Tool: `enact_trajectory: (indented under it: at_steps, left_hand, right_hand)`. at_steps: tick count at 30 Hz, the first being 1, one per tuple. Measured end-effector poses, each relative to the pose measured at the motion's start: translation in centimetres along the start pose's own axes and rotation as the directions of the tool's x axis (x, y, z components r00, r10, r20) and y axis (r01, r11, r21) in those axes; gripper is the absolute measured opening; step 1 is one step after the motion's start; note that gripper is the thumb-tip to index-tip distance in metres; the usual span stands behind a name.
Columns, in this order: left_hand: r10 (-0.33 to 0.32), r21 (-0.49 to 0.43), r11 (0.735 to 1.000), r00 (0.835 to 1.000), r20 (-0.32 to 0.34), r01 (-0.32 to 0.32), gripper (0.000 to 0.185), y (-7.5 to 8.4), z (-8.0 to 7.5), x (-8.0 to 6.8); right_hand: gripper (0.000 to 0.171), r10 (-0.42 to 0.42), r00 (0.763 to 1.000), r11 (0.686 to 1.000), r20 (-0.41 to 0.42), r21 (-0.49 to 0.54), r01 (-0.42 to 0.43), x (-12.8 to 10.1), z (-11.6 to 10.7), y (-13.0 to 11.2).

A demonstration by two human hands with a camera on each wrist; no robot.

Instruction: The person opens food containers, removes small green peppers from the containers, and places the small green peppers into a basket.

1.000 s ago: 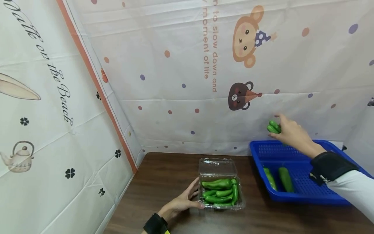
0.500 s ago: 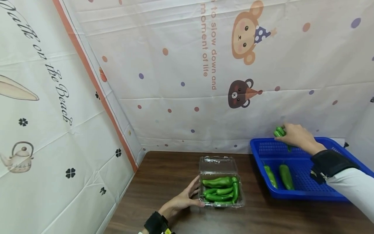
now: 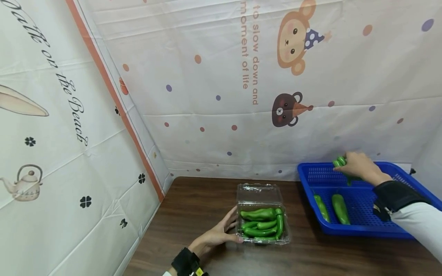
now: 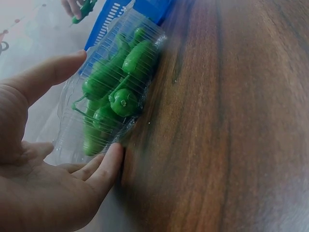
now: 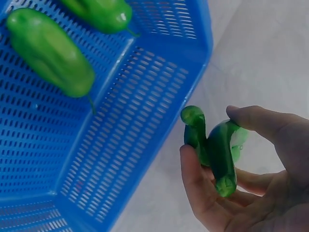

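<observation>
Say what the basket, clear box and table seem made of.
Basket: likely moulded plastic, slightly glossy, with regular slots. Clear box: probably thin plastic, shiny, transparent with ribbed sides. Table: brown wood grain, low sheen; solid wood or laminate, I can't tell.

Low and slightly right of centre in the head view, I see a clear plastic box (image 3: pixel 286 230), lid (image 3: pixel 259 196) open, holding glossy green peppers (image 3: pixel 266 225), mostly crosswise, one lengthwise along the right. Farther right, at mid-height, curved green peppers (image 3: pixel 340 161) are held bunched together.
</observation>
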State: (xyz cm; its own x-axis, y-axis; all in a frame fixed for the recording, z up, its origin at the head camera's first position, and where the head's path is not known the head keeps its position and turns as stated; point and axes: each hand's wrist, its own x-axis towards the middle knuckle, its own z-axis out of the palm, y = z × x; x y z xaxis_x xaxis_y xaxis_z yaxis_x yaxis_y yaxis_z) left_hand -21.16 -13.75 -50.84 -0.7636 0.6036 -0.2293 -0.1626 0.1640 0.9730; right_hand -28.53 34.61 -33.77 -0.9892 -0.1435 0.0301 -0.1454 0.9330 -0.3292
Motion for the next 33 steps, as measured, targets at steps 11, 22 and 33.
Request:
enact_trajectory:
  at_steps: [11, 22, 33]
  left_hand:
    - [0.003, 0.013, 1.000, 1.000, 0.006, -0.003, 0.104, 0.1, 0.0, 0.0]
    - [-0.005, 0.006, 1.000, 1.000, -0.012, 0.006, 0.104, -0.2, 0.1, -0.3]
    - [0.003, 0.024, 1.000, 1.000, 0.020, -0.004, 0.104, -0.5, -0.2, -0.2]
  right_hand:
    - [0.058, 0.032, 0.967, 0.999, 0.252, 0.016, -0.037, 0.4, 2.5, -0.1]
    - [0.033, 0.055, 0.904, 0.993, 0.425, 0.071, -0.094, 0.5, 6.2, -1.2]
    - [0.025, 0.046, 0.864, 0.991, 0.501, 0.085, -0.102, -0.4, 7.6, -1.6]
